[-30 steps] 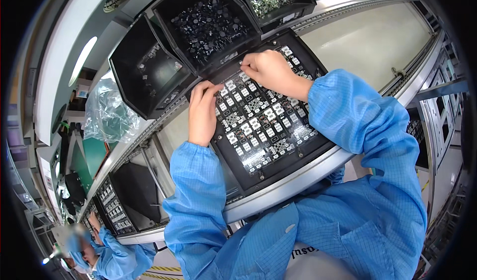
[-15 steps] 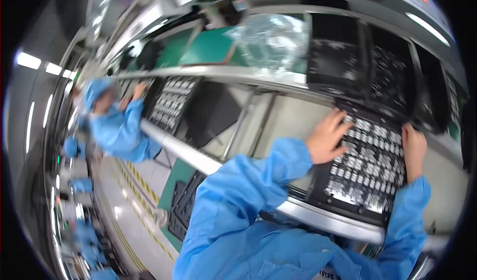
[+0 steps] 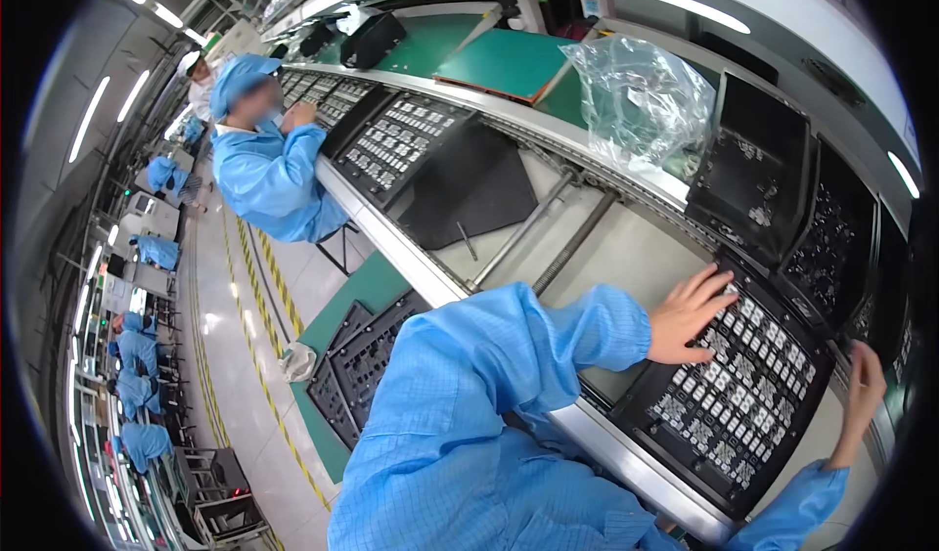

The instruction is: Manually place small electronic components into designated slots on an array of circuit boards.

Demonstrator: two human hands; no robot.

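Observation:
My left hand (image 3: 690, 318) lies spread over the left edge of a black tray (image 3: 675, 436), its fingertips on the tray's rim and first rows. Rows of small silvery-white parts (image 3: 748, 385) fill the tray's pockets. My right hand (image 3: 865, 395) is raised just off the tray's right side, close to the front of the black bins. Its fingers are stretched out, and nothing can be made out in them. The tray rests slanted across the conveyor's metal rails (image 3: 646, 483).
Behind the tray stand black bins (image 3: 751, 175) with loose small parts. A crumpled clear plastic bag (image 3: 646, 101) lies left of them. Further left along the line are a dark flat sheet (image 3: 469, 189), another filled tray (image 3: 401, 145) and a co-worker (image 3: 264, 160) in blue. Empty-pocket black trays (image 3: 367, 360) lie low left.
My view has turned, shifting the scene. The right hand has let go of the tray's right edge and moved outward toward the bins. The left hand stays on the tray.

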